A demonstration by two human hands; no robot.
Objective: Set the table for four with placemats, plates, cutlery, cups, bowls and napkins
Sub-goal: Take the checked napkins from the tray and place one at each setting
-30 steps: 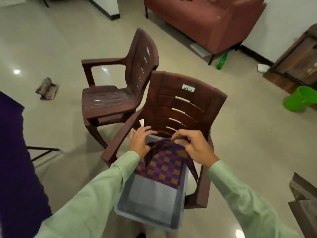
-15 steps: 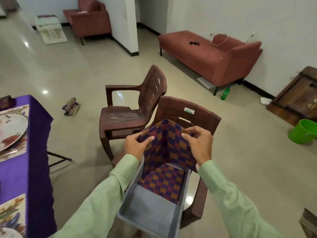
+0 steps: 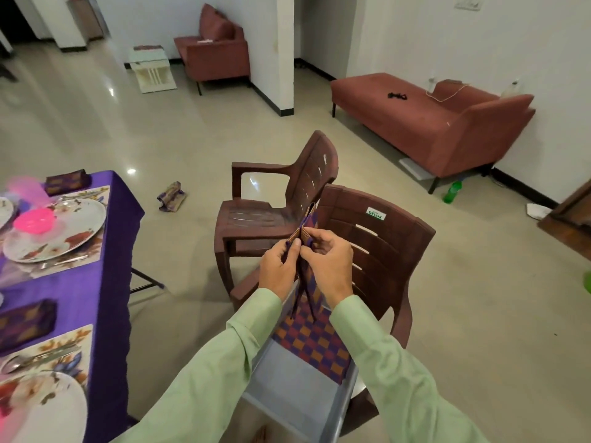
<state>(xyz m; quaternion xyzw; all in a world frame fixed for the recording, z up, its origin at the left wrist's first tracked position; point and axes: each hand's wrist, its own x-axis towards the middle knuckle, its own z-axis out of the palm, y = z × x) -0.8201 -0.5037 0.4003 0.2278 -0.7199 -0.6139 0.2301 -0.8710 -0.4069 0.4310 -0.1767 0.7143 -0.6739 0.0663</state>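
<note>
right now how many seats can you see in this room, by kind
brown plastic chairs: 2
red-brown sofas: 2
total: 4

Woven cloth napkin point(image 3: 308, 225); moulded plastic chair point(image 3: 377, 238) — matt; glossy floor point(image 3: 160, 139); grey plastic bin point(image 3: 297, 394).

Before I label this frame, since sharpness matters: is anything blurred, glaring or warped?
Head view: the left hand, the right hand and the checked napkin are fairly sharp; the pink cup and pink bowl at the left edge look smeared; small glare spots sit on the floor; the wide lens makes the white wall lean outward.
</note>
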